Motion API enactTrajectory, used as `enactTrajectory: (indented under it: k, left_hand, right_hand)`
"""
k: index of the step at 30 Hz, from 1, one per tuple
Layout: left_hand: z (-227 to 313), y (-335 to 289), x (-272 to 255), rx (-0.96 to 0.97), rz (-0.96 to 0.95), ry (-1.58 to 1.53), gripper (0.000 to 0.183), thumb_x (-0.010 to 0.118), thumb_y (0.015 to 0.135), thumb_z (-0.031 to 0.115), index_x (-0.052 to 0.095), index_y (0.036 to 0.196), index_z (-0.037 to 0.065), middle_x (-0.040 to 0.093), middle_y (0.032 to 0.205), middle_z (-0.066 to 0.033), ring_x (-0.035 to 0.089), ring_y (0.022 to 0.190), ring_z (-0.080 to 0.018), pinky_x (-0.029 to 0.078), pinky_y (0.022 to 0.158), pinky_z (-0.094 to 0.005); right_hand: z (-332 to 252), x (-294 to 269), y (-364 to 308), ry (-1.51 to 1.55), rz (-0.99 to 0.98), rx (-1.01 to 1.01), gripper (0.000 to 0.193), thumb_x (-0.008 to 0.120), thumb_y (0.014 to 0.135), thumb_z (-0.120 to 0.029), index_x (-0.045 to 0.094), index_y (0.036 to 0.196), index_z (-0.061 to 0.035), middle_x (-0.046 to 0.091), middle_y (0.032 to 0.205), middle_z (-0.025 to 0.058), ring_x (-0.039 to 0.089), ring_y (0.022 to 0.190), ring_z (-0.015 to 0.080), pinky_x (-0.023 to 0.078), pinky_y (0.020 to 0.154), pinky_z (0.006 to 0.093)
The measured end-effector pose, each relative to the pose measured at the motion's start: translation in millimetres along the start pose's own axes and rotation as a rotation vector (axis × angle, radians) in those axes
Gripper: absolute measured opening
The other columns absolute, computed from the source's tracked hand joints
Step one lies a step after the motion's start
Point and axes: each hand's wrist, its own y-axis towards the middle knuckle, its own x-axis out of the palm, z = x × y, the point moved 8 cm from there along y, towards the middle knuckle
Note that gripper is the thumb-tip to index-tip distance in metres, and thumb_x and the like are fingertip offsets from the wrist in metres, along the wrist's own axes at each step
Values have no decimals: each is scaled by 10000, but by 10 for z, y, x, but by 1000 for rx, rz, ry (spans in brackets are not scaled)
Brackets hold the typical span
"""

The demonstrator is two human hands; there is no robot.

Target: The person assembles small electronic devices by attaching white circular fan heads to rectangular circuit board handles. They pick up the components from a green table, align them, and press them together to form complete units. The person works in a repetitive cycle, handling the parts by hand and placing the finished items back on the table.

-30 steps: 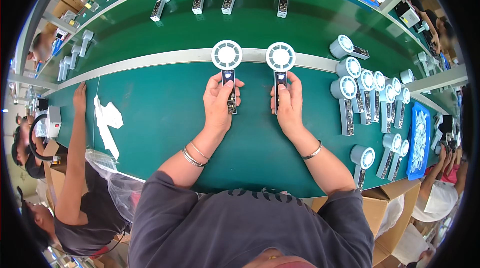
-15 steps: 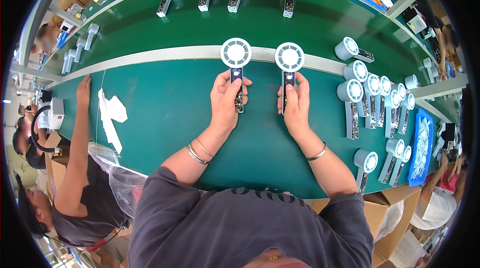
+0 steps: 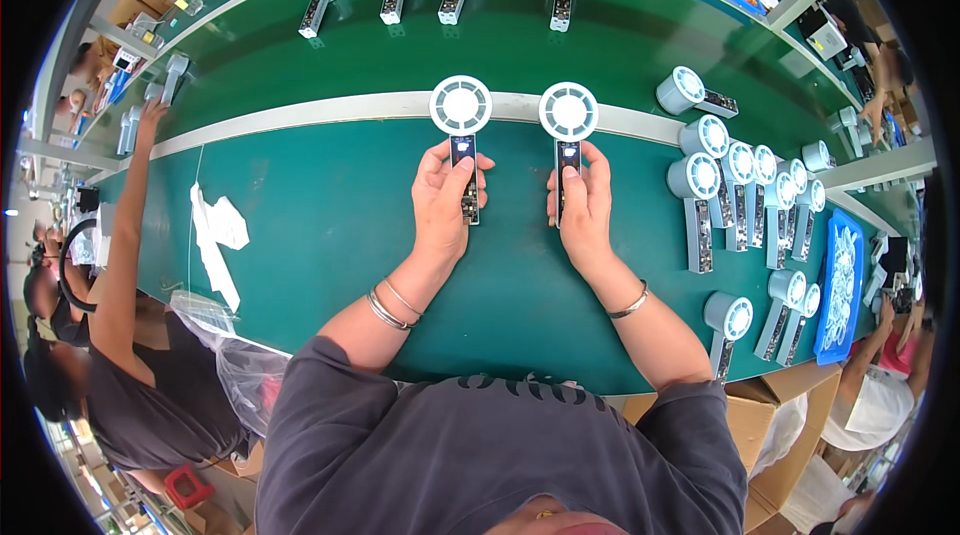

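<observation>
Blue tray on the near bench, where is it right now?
In the head view, the blue tray is at the right end of the green bench, just beyond the loose fans, far right of the right hand.

Green bench (image 3: 330,225) bears pale fans (image 3: 697,223), blue tray (image 3: 829,354), white sheet (image 3: 211,247)

Open middle, crowded right
The green benchtop (image 3: 510,305) leaves passage between the left hand (image 3: 440,210) and right hand (image 3: 586,210), and leftward to the white sheet (image 3: 212,253); clustered handheld fans (image 3: 738,205) and a blue tray (image 3: 830,355) obstruct the right side.
</observation>
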Motion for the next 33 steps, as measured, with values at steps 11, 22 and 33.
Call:
enactTrajectory:
  k: [11,22,33]
  left_hand:
    - [46,-28,-10,24,27,70,316,586,833,47,436,1107,-3,597,887,-108,534,683,-104,454,560,-231]
    - [664,121,-878,189,404,231,278,677,767,74,559,1006,-5,637,825,-65,558,675,-102,461,622,-239]
    - [1269,130,-1783,118,538,839,284,678,785,131,635,973,-78,585,709,2,463,586,-44,364,515,-200]
  right_hand:
    - [12,24,7,-107,46,2,435,531,883,-140,302,1227,-3,513,788,49,457,528,63,386,415,193]
    - [41,921,394,-601,-130,23,355,530,769,-270,511,909,56,615,844,250,600,819,414,482,746,457]
    - [2,1716,569,-963,-353,-297,291,537,779,-240,581,837,42,582,870,207,592,807,346,496,713,425]
